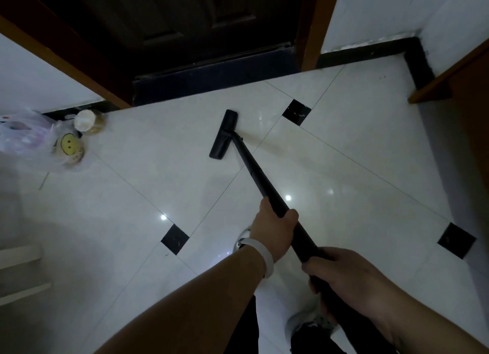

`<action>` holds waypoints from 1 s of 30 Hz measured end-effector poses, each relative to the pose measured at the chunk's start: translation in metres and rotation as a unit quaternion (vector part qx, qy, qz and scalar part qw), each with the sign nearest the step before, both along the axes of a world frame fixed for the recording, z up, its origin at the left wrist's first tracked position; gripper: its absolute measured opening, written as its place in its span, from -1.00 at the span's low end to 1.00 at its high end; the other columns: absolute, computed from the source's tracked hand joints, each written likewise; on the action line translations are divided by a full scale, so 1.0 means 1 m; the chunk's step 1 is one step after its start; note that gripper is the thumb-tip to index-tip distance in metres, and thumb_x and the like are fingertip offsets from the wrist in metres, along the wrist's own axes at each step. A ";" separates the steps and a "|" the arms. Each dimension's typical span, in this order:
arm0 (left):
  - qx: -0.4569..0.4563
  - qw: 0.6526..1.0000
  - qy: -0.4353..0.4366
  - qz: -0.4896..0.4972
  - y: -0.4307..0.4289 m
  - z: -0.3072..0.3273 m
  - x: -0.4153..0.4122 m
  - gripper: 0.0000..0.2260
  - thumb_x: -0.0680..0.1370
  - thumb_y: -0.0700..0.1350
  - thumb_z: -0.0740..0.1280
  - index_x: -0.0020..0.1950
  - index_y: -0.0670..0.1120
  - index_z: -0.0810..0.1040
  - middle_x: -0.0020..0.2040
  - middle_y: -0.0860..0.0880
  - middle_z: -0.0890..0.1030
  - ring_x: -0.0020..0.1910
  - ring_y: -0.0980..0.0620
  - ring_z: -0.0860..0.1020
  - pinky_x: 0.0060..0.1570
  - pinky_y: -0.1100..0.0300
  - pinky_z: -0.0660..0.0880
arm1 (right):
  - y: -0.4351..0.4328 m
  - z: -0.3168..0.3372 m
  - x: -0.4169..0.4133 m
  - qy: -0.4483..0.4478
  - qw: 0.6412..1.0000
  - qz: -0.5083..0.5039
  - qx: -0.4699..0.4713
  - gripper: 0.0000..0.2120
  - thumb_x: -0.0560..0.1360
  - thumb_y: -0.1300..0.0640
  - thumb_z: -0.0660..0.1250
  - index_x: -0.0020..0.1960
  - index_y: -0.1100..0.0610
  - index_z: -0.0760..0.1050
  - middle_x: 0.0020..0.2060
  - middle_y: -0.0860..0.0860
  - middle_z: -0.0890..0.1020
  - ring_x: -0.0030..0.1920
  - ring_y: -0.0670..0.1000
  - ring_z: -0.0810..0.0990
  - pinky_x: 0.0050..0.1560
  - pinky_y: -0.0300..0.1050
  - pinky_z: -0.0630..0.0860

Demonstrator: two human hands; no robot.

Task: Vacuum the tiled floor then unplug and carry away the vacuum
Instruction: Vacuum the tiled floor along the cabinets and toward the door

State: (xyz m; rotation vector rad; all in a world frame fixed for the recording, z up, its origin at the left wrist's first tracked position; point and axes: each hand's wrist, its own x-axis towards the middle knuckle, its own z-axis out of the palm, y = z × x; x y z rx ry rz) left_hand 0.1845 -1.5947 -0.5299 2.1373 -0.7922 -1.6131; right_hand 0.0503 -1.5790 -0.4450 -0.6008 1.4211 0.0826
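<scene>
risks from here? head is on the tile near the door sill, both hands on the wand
1. The plastic bag and cups sit on the floor left of the vacuum head; a sweep that way could suck in the bag or tip a cup.
2. The head lies near the dark door threshold; a push forward may knock it.
3. The cord is not in view, so snagging cannot be ruled out.

Both forearms bare, entering from 6 o'clock and reaching toward 12. Left hand [274, 232]: ahead of the right, fingers curled fully around the wand [254, 172], knuckles up, thumb side toward 11 o'clock. Pale band [264, 257] on the left wrist. Right hand [344, 277]: lower, toward 5 o'clock, closed over the same wand, back of hand up. Hands near each other, not touching. Dark trouser legs visible at 6 o'clock.
</scene>
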 end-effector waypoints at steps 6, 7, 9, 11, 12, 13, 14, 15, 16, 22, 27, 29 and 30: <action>-0.018 1.000 0.004 -0.022 -0.015 -0.005 0.009 -0.58 0.55 -0.02 0.31 0.37 -0.08 0.32 -0.11 0.07 0.53 -0.11 0.02 0.58 -0.02 0.02 0.58 | -0.010 0.005 0.012 -0.010 0.997 -0.069 0.025 -0.89 0.50 0.26 0.32 -0.18 0.28 0.52 -0.41 0.15 0.56 -0.63 0.06 0.48 -0.59 -0.25 0.38; -0.021 0.999 0.008 -0.028 -0.019 -0.006 0.008 -0.59 0.55 -0.02 0.32 0.36 -0.08 0.33 -0.11 0.07 0.53 -0.10 0.02 0.58 -0.01 0.01 0.58 | -0.011 0.005 0.012 -0.009 0.996 -0.079 0.026 -0.89 0.50 0.25 0.32 -0.16 0.28 0.53 -0.41 0.14 0.56 -0.62 0.06 0.48 -0.58 -0.26 0.39; -0.027 0.999 0.017 -0.035 -0.028 -0.007 0.005 -0.59 0.56 -0.02 0.32 0.36 -0.07 0.34 -0.09 0.06 0.54 -0.11 0.05 0.57 -0.04 0.06 0.58 | -0.015 0.005 0.011 -0.012 0.994 -0.108 0.028 -0.90 0.51 0.26 0.32 -0.10 0.30 0.55 -0.41 0.14 0.56 -0.61 0.06 0.49 -0.55 -0.26 0.40; -0.034 0.998 0.025 -0.054 -0.038 -0.006 0.000 -0.60 0.56 -0.02 0.32 0.35 -0.06 0.35 -0.08 0.05 0.56 -0.12 0.06 0.57 -0.09 0.10 0.57 | -0.019 0.005 0.008 -0.017 0.989 -0.145 0.028 -0.91 0.52 0.27 0.32 -0.10 0.30 0.54 -0.42 0.14 0.55 -0.61 0.06 0.49 -0.55 -0.27 0.39; -0.038 0.997 0.025 -0.070 -0.043 -0.006 -0.004 -0.61 0.56 -0.02 0.32 0.35 -0.05 0.35 -0.08 0.05 0.55 -0.12 0.07 0.57 -0.10 0.12 0.57 | -0.020 0.005 0.006 -0.018 0.986 -0.163 0.026 -0.91 0.52 0.27 0.32 -0.12 0.29 0.54 -0.42 0.14 0.54 -0.62 0.06 0.48 -0.55 -0.29 0.38; -0.043 0.995 0.025 -0.085 -0.048 -0.007 -0.010 -0.61 0.55 -0.02 0.33 0.35 -0.05 0.35 -0.09 0.07 0.55 -0.13 0.08 0.56 -0.09 0.11 0.56 | -0.021 0.005 0.003 -0.017 0.984 -0.178 0.024 -0.91 0.52 0.27 0.32 -0.14 0.27 0.53 -0.43 0.14 0.54 -0.63 0.06 0.47 -0.56 -0.30 0.37; -0.046 0.994 0.025 -0.100 -0.053 -0.007 -0.016 -0.61 0.55 -0.03 0.33 0.35 -0.05 0.35 -0.10 0.08 0.53 -0.13 0.08 0.56 -0.07 0.10 0.56 | -0.021 0.006 -0.001 -0.016 0.981 -0.192 0.021 -0.91 0.52 0.26 0.32 -0.15 0.26 0.52 -0.42 0.14 0.53 -0.63 0.06 0.47 -0.56 -0.31 0.36; -0.049 0.992 0.025 -0.115 -0.057 -0.008 -0.022 -0.60 0.55 -0.03 0.33 0.35 -0.06 0.35 -0.11 0.10 0.52 -0.13 0.07 0.56 -0.04 0.08 0.56 | -0.021 0.006 -0.005 -0.014 0.978 -0.206 0.018 -0.91 0.52 0.26 0.32 -0.16 0.26 0.52 -0.42 0.14 0.53 -0.63 0.06 0.47 -0.56 -0.31 0.36; -0.050 0.990 0.026 -0.130 -0.061 -0.008 -0.030 -0.59 0.55 -0.03 0.33 0.36 -0.06 0.35 -0.12 0.11 0.51 -0.12 0.05 0.56 -0.02 0.06 0.56 | -0.021 0.006 -0.010 -0.012 0.975 -0.222 0.016 -0.90 0.52 0.26 0.32 -0.16 0.25 0.52 -0.42 0.14 0.53 -0.63 0.06 0.47 -0.56 -0.30 0.36; -0.043 0.973 0.040 -0.222 -0.068 -0.005 -0.081 -0.59 0.55 -0.03 0.31 0.37 -0.06 0.33 -0.10 0.10 0.50 -0.09 0.02 0.56 -0.02 0.05 0.56 | -0.008 0.008 -0.048 0.000 0.956 -0.295 0.007 -0.92 0.51 0.23 0.34 -0.13 0.24 0.54 -0.41 0.12 0.54 -0.61 0.06 0.49 -0.56 -0.28 0.39; -0.035 0.958 0.039 -0.283 -0.054 -0.003 -0.127 -0.72 0.54 0.00 0.31 0.19 0.03 0.32 -0.08 0.07 0.53 -0.06 -0.03 0.59 0.05 -0.08 0.58 | 0.016 0.012 -0.086 0.007 0.950 -0.313 -0.009 -0.91 0.52 0.21 0.33 -0.10 0.24 0.54 -0.37 0.12 0.55 -0.57 0.03 0.51 -0.55 -0.29 0.41; -0.034 0.952 0.040 -0.300 -0.043 -0.002 -0.146 -0.75 0.54 -0.01 0.31 0.13 0.06 0.29 -0.08 0.06 0.54 -0.07 -0.03 0.59 0.05 -0.07 0.58 | 0.031 0.014 -0.103 0.007 0.946 -0.323 -0.010 -0.91 0.51 0.20 0.34 -0.11 0.22 0.54 -0.37 0.11 0.56 -0.55 0.04 0.52 -0.53 -0.25 0.43; -0.032 0.950 0.042 -0.307 -0.037 -0.001 -0.155 -0.75 0.55 -0.02 0.30 0.12 0.07 0.27 -0.10 0.06 0.54 -0.07 -0.03 0.59 0.04 -0.07 0.58 | 0.040 0.014 -0.111 0.007 0.945 -0.328 -0.007 -0.91 0.51 0.20 0.35 -0.11 0.22 0.54 -0.37 0.11 0.56 -0.55 0.05 0.52 -0.52 -0.22 0.44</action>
